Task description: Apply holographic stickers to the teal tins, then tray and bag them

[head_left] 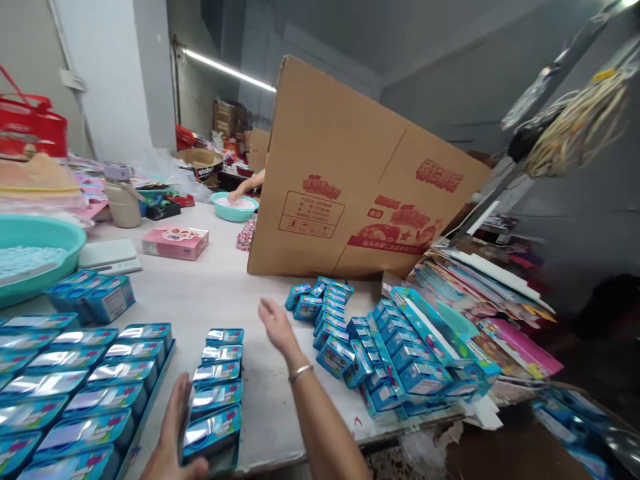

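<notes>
A short row of small blue boxes with shiny clear tops (217,393) stands on the white table in front of me. Along its left side is my left hand (173,427), fingers straight and thumb apart, beside or touching the nearest boxes. My right hand (277,327), with a silver bangle on the wrist, hovers beyond the row's right side, fingers extended and nothing visible in them. To its right lies a loose cluster of similar blue boxes (331,320). On the left, a blue tray (147,413) holds several rows of the clear-topped boxes.
A large brown carton (345,167) stands tilted across the back. At right are an open blue display box (420,320) full of small boxes and stacked printed sheets (480,280). A turquoise basin (75,240) and white scale (110,255) sit left. Another person's hand (237,195) reaches into a far basin.
</notes>
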Available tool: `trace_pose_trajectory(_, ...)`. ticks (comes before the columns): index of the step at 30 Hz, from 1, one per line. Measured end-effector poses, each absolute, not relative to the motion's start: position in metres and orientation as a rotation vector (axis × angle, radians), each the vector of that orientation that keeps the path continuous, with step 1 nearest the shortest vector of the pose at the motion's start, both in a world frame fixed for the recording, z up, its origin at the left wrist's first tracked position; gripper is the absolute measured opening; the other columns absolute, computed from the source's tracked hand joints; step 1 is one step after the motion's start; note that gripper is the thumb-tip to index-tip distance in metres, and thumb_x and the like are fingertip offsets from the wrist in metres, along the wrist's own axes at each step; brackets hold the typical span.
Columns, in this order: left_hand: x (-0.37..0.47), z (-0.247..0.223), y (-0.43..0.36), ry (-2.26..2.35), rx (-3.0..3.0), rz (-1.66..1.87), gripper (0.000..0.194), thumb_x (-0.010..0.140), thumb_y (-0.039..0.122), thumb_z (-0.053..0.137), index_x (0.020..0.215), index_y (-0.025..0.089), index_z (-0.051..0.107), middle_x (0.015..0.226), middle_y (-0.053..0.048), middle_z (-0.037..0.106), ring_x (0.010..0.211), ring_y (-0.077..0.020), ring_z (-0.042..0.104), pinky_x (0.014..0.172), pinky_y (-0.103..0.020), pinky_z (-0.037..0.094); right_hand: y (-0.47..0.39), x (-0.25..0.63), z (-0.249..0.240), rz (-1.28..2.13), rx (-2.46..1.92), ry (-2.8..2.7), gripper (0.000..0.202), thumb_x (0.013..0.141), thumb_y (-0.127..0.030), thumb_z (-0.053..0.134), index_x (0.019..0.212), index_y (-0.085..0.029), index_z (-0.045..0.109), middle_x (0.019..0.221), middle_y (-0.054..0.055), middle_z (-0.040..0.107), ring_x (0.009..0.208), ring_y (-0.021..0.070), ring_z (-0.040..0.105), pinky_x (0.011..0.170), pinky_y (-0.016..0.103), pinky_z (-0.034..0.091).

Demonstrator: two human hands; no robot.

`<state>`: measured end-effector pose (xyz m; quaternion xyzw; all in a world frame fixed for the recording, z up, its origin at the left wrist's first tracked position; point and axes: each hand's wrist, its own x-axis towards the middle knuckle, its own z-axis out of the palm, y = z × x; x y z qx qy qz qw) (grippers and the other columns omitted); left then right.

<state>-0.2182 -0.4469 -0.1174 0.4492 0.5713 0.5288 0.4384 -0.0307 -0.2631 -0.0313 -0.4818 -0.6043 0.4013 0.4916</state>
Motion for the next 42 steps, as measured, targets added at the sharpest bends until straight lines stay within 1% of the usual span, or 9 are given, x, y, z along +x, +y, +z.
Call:
trace_pose_trajectory(3,-0.218,-0.136,-0.454,1.507,1.259,1.255,0.128,0.056,0.060,0.082,0.159,0.042,0.007,0.163,-0.001,0.033,0.148,-0.0402,0.029,0.120,-0.058,0.027,-0.212,0.023,0.004,0.786,-1.290,-1.551,0.030,0.091,-0.029,0.065,0.119,-0.017,0.068,0.130,0.008,0.064,0.124,0.0220,0.055,0.110,0.041,0.038)
trace_pose_trajectory(11,-0.223,-0.153,-0.431,1.601,1.430,1.231,0.083,0.071,0.046,0.079,0.146,0.035,0.047,0.148,-0.009,0.055,0.140,-0.0397,0.044,0.118,-0.054,0.033,-0.152,0.044,0.001,0.564,-1.634,-1.813,0.033,0.100,-0.034,0.057,0.127,-0.015,0.058,0.127,0.010,0.060,0.108,0.0221,0.063,0.091,0.044,0.055)
trace_pose_trajectory(16,-0.213,-0.147,-0.422,1.682,1.536,1.266,0.096,0.064,0.037,0.083,0.150,0.027,0.043,0.148,-0.014,0.054,0.136,-0.0407,0.046,0.112,-0.050,0.039,-0.181,0.040,0.014,0.440,-1.625,-2.033,0.028,0.094,-0.035,0.065,0.115,-0.016,0.064,0.118,0.008,0.064,0.103,0.0216,0.064,0.089,0.041,0.054)
trace_pose_trajectory(21,-0.193,-0.119,-0.412,1.948,1.586,1.066,0.082,0.078,0.041,0.067,0.151,0.016,0.039,0.132,-0.019,0.061,0.122,-0.0406,0.055,0.101,-0.049,0.045,-0.260,0.056,0.045,0.371,-1.558,-2.113,0.033,0.073,-0.033,0.078,0.102,-0.019,0.068,0.084,0.003,0.067,0.086,0.0208,0.062,0.078,0.030,0.045)
trace_pose_trajectory(24,-0.181,-0.118,-0.411,2.088,1.566,0.998,0.079,0.084,0.044,0.059,0.152,0.011,0.035,0.138,-0.022,0.055,0.125,-0.0425,0.050,0.101,-0.054,0.042,-0.318,0.060,0.037,0.774,-1.539,-1.822,0.050,0.074,-0.035,0.068,0.122,-0.021,0.060,0.078,-0.001,0.063,0.071,0.0170,0.059,0.068,0.027,0.044)
trace_pose_trajectory(28,-0.176,-0.136,-0.417,1.967,1.496,1.151,0.071,0.090,0.038,0.047,0.153,0.009,0.033,0.151,-0.023,0.045,0.136,-0.0432,0.041,0.107,-0.062,0.035,-0.377,0.044,0.000,1.368,-1.554,-1.395,0.048,0.070,-0.038,0.062,0.114,-0.017,0.057,0.070,-0.002,0.059,0.050,0.0142,0.055,0.050,0.026,0.044)
trace_pose_trajectory(32,-0.184,-0.154,-0.427,1.796,1.527,1.249,0.066,0.091,0.033,0.039,0.151,0.007,0.034,0.154,-0.021,0.043,0.142,-0.0323,0.040,0.117,-0.049,0.034,-0.399,0.017,-0.023,1.604,-1.601,-1.308,0.044,0.070,-0.043,0.063,0.104,-0.016,0.059,0.073,0.001,0.064,0.049,0.0179,0.063,0.045,0.029,0.050)
trace_pose_trajectory(36,-0.185,-0.159,-0.439,1.650,1.568,1.356,0.064,0.092,0.030,0.037,0.153,0.010,0.032,0.156,-0.020,0.041,0.144,-0.0314,0.039,0.120,-0.051,0.031,-0.393,-0.007,-0.024,1.553,-1.664,-1.279,0.037,0.078,-0.051,0.062,0.091,-0.016,0.059,0.064,0.000,0.061,0.047,0.0157,0.063,0.044,0.025,0.049)
trace_pose_trajectory(42,-0.167,-0.151,-0.453,1.635,1.716,1.348,0.085,0.090,0.027,0.051,0.159,0.009,0.006,0.163,-0.024,0.022,0.151,-0.0367,0.024,0.120,-0.056,0.029,-0.388,-0.031,-0.025,1.201,-1.764,-1.361,0.040,0.090,-0.057,0.052,0.084,-0.018,0.056,0.059,-0.001,0.059,0.042,0.0132,0.058,0.040,0.021,0.043)
